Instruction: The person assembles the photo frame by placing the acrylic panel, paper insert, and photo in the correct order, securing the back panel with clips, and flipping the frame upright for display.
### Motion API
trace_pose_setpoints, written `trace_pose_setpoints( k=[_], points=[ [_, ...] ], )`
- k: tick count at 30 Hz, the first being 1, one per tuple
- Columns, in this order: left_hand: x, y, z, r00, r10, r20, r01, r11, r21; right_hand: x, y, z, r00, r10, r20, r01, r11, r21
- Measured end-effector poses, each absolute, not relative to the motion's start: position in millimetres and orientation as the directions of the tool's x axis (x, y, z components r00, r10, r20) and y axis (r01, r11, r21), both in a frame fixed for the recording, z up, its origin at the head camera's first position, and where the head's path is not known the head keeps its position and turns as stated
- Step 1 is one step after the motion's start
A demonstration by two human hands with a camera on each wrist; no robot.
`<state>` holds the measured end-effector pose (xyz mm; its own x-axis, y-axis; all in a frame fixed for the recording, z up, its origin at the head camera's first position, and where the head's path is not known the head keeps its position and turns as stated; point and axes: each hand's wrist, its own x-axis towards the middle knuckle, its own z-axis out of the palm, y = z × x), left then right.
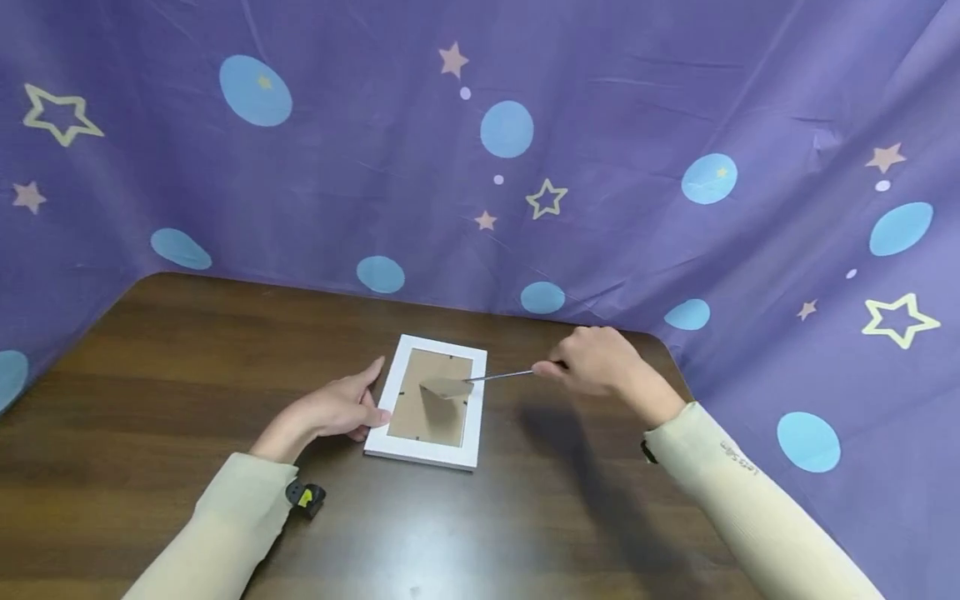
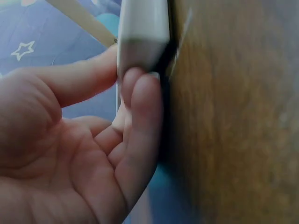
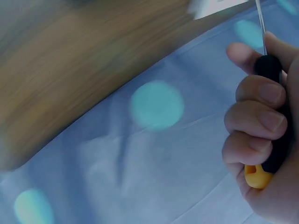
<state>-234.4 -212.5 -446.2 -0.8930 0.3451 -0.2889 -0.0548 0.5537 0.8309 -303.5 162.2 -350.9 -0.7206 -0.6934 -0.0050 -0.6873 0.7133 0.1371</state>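
A white picture frame (image 1: 431,453) lies face down on the table, its brown backing board (image 1: 405,421) held by small dark tabs. From the board a brown stand flap (image 1: 447,388) is raised at an angle. My left hand (image 1: 341,406) grips the frame's left edge, thumb on top and the other fingers against the side, as the left wrist view shows close up. In my right hand (image 1: 592,360) is a screwdriver (image 3: 268,67) with a black and yellow handle, the fingers wrapped round it. Its thin metal shaft (image 1: 502,375) points left, the tip overlapping the flap in the head view.
The dark brown wooden table (image 1: 187,375) has rounded far corners. Behind and beside it hangs a purple curtain (image 1: 375,167) with stars and blue spots. A black wrist device (image 1: 306,497) sits at my left cuff.
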Motion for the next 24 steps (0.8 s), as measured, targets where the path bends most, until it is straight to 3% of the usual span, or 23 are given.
trace_pose_setpoints(
  k=[5,9,14,24],
  points=[
    [-229.8,-213.8,-441.5,-0.887,0.348,-0.303,-0.075,0.539,0.839,-305.2,192.8,-347.0,-0.783,-0.619,-0.065,-0.622,0.778,0.088],
    [-229.1,-212.0,-441.7,-0.893,0.356,-0.276,-0.033,0.559,0.829,-300.6,192.8,-355.2,-0.830,-0.557,0.024,-0.557,0.830,0.001],
    [-224.6,-214.6,-447.1,-0.896,0.337,-0.290,-0.058,0.559,0.827,-292.2,174.6,-367.2,-0.805,-0.590,0.062,-0.593,0.798,-0.108],
    [-224.9,-213.6,-439.4,-0.893,0.347,-0.287,-0.057,0.545,0.837,-276.4,179.1,-386.4,-0.790,-0.613,0.009,-0.608,0.781,-0.142]
  ],
)
